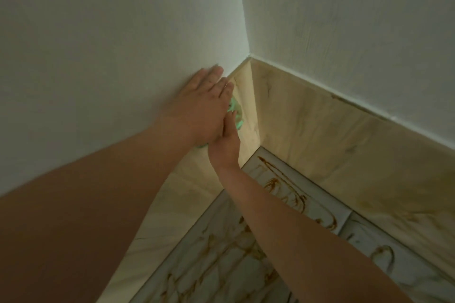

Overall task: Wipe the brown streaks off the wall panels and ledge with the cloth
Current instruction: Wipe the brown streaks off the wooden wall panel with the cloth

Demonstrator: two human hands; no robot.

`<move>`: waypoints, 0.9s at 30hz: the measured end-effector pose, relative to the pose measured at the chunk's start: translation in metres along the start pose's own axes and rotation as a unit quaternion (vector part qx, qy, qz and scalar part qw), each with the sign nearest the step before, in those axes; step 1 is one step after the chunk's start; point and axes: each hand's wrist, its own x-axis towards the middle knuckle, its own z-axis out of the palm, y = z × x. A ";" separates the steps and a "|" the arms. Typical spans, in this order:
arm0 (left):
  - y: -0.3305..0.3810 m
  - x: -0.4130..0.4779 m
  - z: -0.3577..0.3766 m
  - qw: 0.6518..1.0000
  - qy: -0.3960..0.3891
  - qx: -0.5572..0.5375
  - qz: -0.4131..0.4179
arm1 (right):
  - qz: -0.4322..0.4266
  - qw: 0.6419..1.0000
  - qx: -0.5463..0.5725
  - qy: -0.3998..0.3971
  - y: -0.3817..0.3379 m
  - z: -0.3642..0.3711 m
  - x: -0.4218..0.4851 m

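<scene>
A light green cloth (pixel 235 116) is pressed against the beige wall panel (pixel 246 96) just left of the room corner, mostly hidden by both hands. My right hand (pixel 225 144) reaches up along that panel and holds the cloth, its fingers partly covered. My left hand (pixel 198 105) lies flat with straight fingers over the white wall and the panel's top ledge, overlapping the right hand. Brown streaks (pixel 273 184) loop across the white marbled panels (pixel 317 206) below. Dark marks (pixel 341 99) sit on the ledge of the right-hand wall.
White plaster walls (pixel 110 32) meet at a corner above the panels. The beige panel on the right wall (pixel 332 150) shows faint smudges. More brown streaks (pixel 382 252) cover the marbled panels at the lower right.
</scene>
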 end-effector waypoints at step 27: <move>0.052 -0.088 0.012 0.866 0.021 -0.450 -0.219 | 0.363 0.828 0.398 -0.157 -0.061 -0.139 -0.054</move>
